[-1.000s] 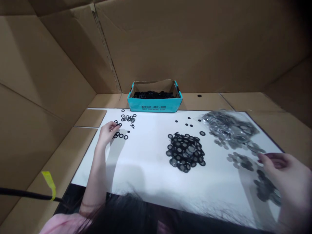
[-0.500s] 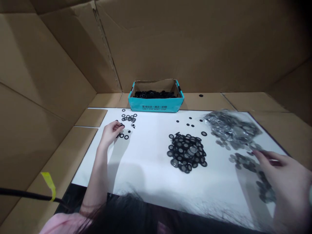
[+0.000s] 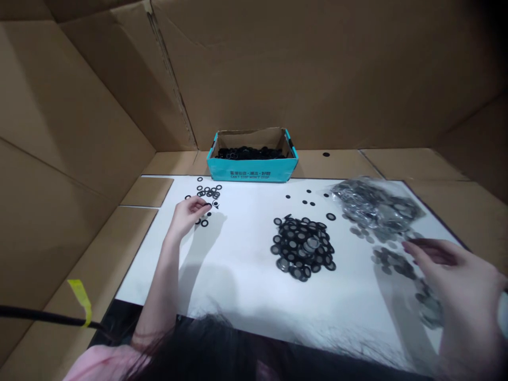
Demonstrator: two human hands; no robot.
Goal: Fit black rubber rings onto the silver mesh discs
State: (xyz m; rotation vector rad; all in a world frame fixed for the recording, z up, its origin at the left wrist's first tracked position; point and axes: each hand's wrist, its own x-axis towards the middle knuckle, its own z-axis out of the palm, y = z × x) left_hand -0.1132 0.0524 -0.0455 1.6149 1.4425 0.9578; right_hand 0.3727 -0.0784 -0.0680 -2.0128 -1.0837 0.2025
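My left hand [image 3: 186,216] is closed in a pinch over the left side of the white sheet, with a black ring [image 3: 208,205] at the fingertips. Close around it lie several loose black rings [image 3: 205,223], plus a small black disc [image 3: 209,214]. On the right, my right hand [image 3: 462,272] hovers with thumb and fingers pressed together; what they hold, if anything, cannot be made out. Thin grey discs [image 3: 392,262] are spread beside and beneath it. Between the hands sits a heap of black rings with pale centres [image 3: 304,246], a few clear discs on top.
A turquoise box [image 3: 252,172] holding many black pieces stands at the back. A clear plastic bag of discs [image 3: 377,203] lies at the right rear. Small black discs [image 3: 305,202] dot the white sheet [image 3: 242,233]. Cardboard walls [image 3: 297,74] enclose the workspace.
My left hand has shifted slightly right with the black ring at its fingertips. My right hand has moved a little left, still in a pinch.
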